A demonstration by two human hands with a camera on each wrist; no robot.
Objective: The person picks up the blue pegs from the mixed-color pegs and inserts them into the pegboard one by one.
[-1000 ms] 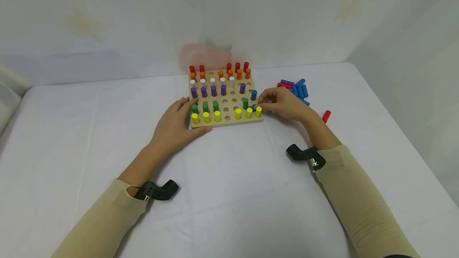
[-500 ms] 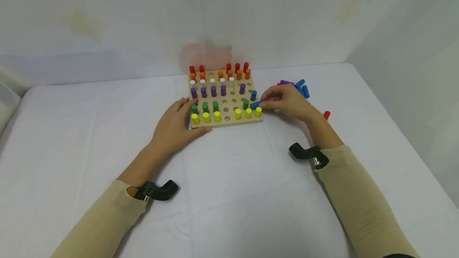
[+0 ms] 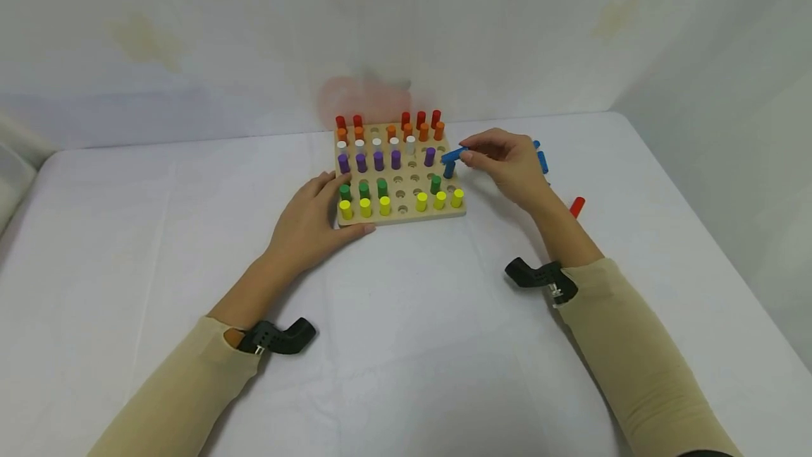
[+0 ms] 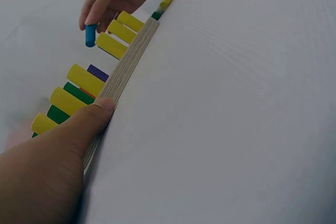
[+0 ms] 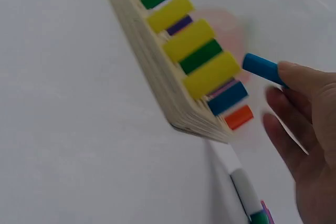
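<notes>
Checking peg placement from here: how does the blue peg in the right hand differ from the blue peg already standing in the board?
The held blue peg lies nearly sideways in the air, pinched by the right hand; the seated blue peg stands upright in the wooden board, untouched. The held one hovers just above the seated one. Both look alike in colour and shape.

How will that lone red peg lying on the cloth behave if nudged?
The red peg looks like a smooth round cylinder lying on its side, so it will probably roll. It looks rigid and likely light: the right hand lifts a similar blue peg with fingertips alone.
</notes>
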